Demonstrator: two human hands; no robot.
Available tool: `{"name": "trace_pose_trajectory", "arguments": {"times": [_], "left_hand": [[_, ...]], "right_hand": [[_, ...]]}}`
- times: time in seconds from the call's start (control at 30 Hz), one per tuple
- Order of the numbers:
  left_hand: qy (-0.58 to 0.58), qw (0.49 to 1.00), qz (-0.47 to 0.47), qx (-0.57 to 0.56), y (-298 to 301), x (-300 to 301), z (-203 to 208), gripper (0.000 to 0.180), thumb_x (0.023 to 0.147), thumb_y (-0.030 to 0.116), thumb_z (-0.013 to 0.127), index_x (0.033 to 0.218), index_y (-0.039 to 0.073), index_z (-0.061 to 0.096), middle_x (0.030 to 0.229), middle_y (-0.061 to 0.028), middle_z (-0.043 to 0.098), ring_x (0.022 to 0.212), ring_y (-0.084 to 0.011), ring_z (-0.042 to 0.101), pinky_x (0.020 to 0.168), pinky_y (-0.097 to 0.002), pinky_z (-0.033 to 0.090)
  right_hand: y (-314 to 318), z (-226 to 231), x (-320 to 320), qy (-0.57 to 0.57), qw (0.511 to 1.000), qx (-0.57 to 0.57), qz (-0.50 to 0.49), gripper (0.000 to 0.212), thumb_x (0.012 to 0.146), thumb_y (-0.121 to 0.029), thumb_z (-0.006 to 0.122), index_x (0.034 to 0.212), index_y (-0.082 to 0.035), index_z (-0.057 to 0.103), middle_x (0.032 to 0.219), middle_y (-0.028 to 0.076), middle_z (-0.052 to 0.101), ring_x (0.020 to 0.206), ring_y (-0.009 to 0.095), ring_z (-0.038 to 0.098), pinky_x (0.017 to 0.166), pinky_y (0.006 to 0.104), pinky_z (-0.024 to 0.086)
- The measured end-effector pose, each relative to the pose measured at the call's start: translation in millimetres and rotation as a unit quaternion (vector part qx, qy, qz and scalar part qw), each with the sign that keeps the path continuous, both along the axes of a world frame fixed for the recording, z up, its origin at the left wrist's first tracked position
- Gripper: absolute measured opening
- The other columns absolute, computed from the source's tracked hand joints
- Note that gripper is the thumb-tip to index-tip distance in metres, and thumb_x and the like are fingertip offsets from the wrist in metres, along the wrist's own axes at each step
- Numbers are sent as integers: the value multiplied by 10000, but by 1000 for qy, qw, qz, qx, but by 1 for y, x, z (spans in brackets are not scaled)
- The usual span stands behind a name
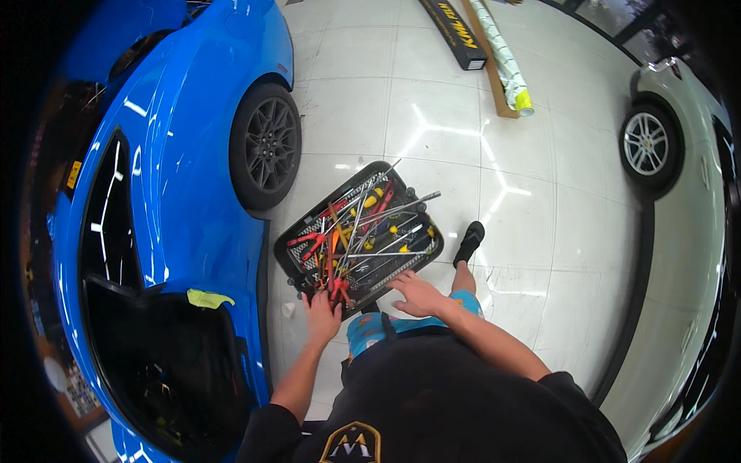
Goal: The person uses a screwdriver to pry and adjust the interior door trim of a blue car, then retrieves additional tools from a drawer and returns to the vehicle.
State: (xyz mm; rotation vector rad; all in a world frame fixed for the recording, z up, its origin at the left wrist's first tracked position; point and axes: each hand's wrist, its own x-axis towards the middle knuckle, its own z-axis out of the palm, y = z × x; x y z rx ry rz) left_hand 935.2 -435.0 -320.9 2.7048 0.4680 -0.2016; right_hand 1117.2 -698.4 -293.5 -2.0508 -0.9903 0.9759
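A black tray with mesh panels (423, 263) stands in front of me, full of hand tools. Red-handled pliers (310, 241) lie on its left side, and a yellow-handled tool (374, 197) near the far end. Several long metal shafts cross over the pile. At the tray's near left corner is my left hand (321, 318), its fingers apart and right beside a red-handled tool (338, 290). My right hand (419, 296) rests by the near rim, fingers stretched toward the tray and thumb apart. Neither hand visibly holds a tool.
A blue car (185, 154) stands close on the left, its door open, with a yellow-green cloth (208, 299) on it. A pale car (695, 255) is at the right. A long black box (457, 38) and a film roll (505, 58) lie on the tiled floor ahead.
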Motion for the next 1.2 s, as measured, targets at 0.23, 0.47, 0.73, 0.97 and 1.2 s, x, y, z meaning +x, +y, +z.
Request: {"name": "trace_pose_trajectory", "arguments": {"times": [0.23,0.47,0.73,0.97,1.2], "left_hand": [[-52,984,169,-31,-60,143,36,366,929,253,614,1244,67,619,1061,-179,669,1067,-374,625,892,-493,469],[79,961,259,50,-96,353,12,309,933,272,552,1106,64,699,899,-229,713,860,-424,690,777,-512,551],[63,955,280,81,-80,380,-46,194,858,158,577,860,32,724,883,-228,716,818,-380,718,757,-490,562],[-93,968,225,60,-104,342,-14,167,876,137,558,815,62,695,807,-160,698,767,-363,684,704,-496,526],[-322,886,331,-33,-153,260,80,127,882,124,679,951,35,739,814,-123,689,736,-296,672,656,-389,509]], "right_hand": [[-186,5,144,336,925,-12,-176,382,986,-180,582,1336,-29,559,1123,143,676,1077,208,649,899,340,516],[-504,-8,214,182,872,-325,-317,400,871,-204,669,1211,3,635,870,140,693,767,190,665,663,343,531],[-595,1,196,311,770,-378,-410,349,936,-201,594,1242,-34,577,936,173,683,714,295,685,561,445,559],[-417,26,291,201,906,-205,-310,367,962,-203,547,1278,-20,577,975,129,696,825,213,687,664,344,552],[-279,47,325,237,936,-156,-207,361,978,-220,525,1276,-23,580,990,120,696,858,205,686,707,337,545]]}}
